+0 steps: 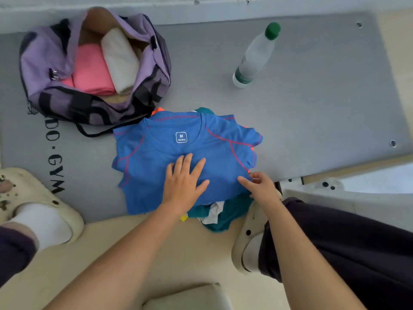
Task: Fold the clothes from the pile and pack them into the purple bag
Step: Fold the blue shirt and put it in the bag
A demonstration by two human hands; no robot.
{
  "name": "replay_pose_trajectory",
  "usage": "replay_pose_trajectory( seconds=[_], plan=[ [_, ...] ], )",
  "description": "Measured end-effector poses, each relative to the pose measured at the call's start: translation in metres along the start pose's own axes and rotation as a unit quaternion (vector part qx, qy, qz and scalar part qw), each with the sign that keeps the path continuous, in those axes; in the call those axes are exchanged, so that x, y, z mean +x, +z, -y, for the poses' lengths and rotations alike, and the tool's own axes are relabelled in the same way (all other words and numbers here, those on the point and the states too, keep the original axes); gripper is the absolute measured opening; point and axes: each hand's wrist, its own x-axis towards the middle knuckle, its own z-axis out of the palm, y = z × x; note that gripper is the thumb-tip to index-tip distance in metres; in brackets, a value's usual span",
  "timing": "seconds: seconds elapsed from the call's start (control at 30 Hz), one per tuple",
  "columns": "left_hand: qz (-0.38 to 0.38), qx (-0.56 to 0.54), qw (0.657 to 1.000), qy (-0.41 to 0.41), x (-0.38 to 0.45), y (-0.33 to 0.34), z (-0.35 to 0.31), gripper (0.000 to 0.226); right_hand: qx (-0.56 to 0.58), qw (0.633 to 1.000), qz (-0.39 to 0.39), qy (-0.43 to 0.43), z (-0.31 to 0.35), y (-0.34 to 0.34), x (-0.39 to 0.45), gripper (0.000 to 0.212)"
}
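Pressing flat on blue shirt point(178, 139), left hand point(183, 182) released, right hand point(260, 185) pinching its hem

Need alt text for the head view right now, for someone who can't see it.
Left hand presses flat on a blue T-shirt on a clothes pile, right hand at its edge. The open purple bag behind holds pink and white folded clothes; a bottle stands nearby.

Green-capped water bottle point(254, 57) stands on grey mat point(312, 97).
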Motion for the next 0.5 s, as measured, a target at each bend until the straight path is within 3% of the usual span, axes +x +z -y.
replay_pose_trajectory(
  seconds=[0.07,0.23,0.4,0.5],
  plan=[
    [0.055,-0.012,0.998,-0.015,-0.001,0.006,-0.001,0.071,-0.016,0.999,0.035,0.006,-0.005,-0.008,0.0,0.029],
    [0.102,-0.039,0.994,-0.01,0.003,0.004,0.006,0.075,-0.074,0.99,0.116,0.027,-0.004,-0.028,0.003,0.02],
    [0.134,-0.062,0.989,-0.017,0.005,0.001,0.008,0.075,0.167,0.972,0.154,0.057,-0.001,-0.028,0.004,0.017],
    [0.144,-0.064,0.987,-0.021,0.006,0.001,0.007,0.076,0.167,0.966,0.185,0.063,-0.003,-0.025,0.003,0.012]
  ],
)
